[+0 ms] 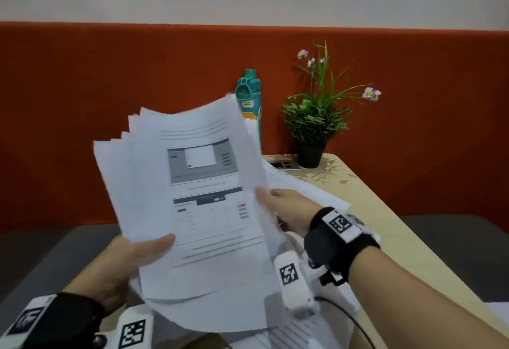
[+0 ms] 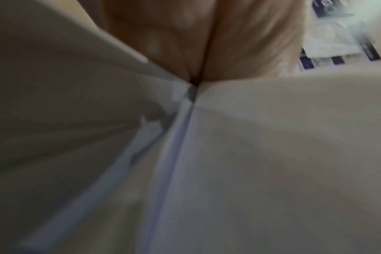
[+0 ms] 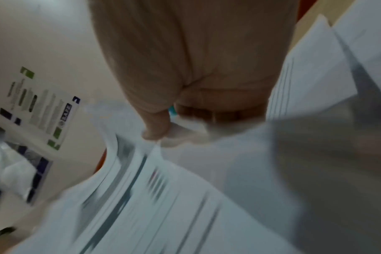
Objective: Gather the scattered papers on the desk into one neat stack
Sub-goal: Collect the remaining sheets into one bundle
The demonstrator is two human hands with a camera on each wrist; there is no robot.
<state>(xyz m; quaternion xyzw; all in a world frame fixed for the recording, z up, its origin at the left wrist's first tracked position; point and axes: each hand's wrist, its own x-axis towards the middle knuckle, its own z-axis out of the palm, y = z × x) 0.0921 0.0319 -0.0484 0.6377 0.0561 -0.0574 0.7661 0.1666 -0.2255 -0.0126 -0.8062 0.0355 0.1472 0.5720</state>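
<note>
Held up off the desk (image 1: 366, 205): a bundle of printed sheets (image 1: 192, 197), fanned unevenly, corners stepping out at its upper left, top page showing two grey screenshot blocks and lines of text.

Left hand (image 1: 129, 263) at the bundle's lower left edge, thumb (image 1: 157, 241) laid across the front page, remaining fingers hidden behind the paper; pinching the bundle. In the left wrist view, blurred palm (image 2: 185, 43) pressed against pale paper folds (image 2: 272, 154), nothing sharper to read.

Right hand (image 1: 286, 211) at the bundle's right edge, about mid-height, thumb tip (image 1: 261, 193) on the front, fingers tucked behind; gripping the same bundle. In the right wrist view, thumb (image 3: 154, 127) clamped down on blurred printed pages (image 3: 163, 197), motion-smeared.

Black wrist straps with white coded tags on both wrists (image 1: 341, 235).

More loose sheets lying flat on the desk: some under the right hand toward the back (image 1: 300, 189), others at the near edge beneath the bundle (image 1: 297, 332), partly overlapping.

At the back of the desk, against the orange partition (image 1: 110, 100): a teal water bottle (image 1: 249, 95), upright, partly hidden by the bundle's top corner; to its right a potted plant (image 1: 316, 117) with pink flowers in a dark pot; between them, set into the desktop, a socket panel (image 1: 283, 164).
</note>
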